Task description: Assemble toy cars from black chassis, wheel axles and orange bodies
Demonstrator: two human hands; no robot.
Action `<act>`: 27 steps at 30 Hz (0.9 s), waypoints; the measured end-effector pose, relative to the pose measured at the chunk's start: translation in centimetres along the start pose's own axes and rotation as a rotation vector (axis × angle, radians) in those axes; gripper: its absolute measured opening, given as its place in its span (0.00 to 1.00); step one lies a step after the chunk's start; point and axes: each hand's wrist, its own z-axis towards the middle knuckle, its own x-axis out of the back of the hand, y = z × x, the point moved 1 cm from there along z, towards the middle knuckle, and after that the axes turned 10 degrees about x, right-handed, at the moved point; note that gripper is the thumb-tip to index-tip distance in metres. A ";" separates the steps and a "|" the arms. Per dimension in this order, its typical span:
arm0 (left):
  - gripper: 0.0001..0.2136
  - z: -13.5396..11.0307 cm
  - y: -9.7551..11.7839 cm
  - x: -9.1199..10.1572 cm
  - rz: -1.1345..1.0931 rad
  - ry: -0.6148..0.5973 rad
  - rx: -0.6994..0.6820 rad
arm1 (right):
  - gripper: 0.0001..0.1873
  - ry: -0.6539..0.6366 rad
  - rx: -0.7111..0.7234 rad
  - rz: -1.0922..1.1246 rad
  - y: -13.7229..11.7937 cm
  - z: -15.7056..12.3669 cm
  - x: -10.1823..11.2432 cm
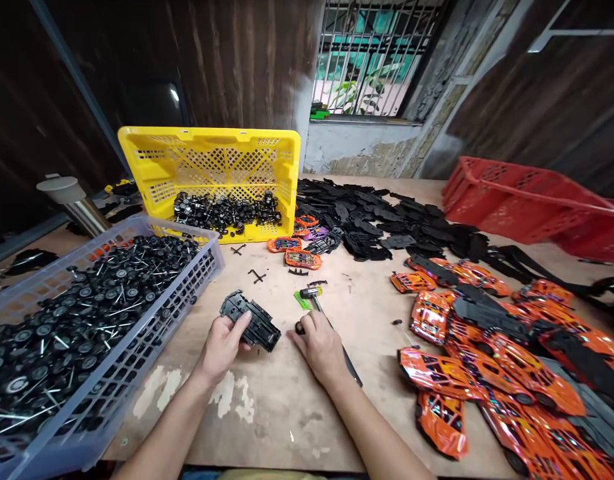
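Note:
My left hand (225, 343) grips a black plastic toy-car chassis (251, 320), thumb on top, tilted above the table. A short gap to the right, my right hand (319, 343) is closed, with a small black wheel (300, 327) at its thumb and fingertips. A hammer (351, 367) with a dark handle and a yellow-tipped head lies on the table, its handle passing beside and partly behind my right hand. Under the hammer head is a small bright green piece (303, 301). Thin black plastic parts (257, 275) lie beyond my left hand.
At left stands a clear crate (151, 347) of wheels on axles; behind it, a tipped yellow crate (211, 143) holds more wheels. Black chassis (357, 213) are heaped at the back. Orange car bodies (439, 373) pile up at right, before a red crate (517, 200).

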 end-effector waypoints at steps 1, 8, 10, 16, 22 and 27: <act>0.21 0.0 0.0 0.1 0.015 -0.003 -0.006 | 0.09 -0.035 0.026 0.030 -0.2 -0.2 0.2; 0.20 0.8 -1.1 0.8 0.117 0.075 0.007 | 0.05 -0.200 0.111 0.202 -1.2 1.1 2.3; 0.19 1.0 -1.4 0.8 0.148 0.088 0.016 | 0.04 -0.304 0.094 0.128 -1.5 2.1 1.7; 0.17 0.9 -1.4 1.0 0.119 0.129 0.037 | 0.04 -0.333 -0.025 0.084 -1.9 3.9 1.4; 0.20 0.5 -1.4 -0.9 0.075 0.115 0.031 | 0.08 0.156 0.163 0.318 -3.4 4.1 2.4; 0.24 0.0 -0.8 -1.8 0.194 0.175 -0.046 | 0.07 0.181 0.229 0.152 -3.7 3.6 1.5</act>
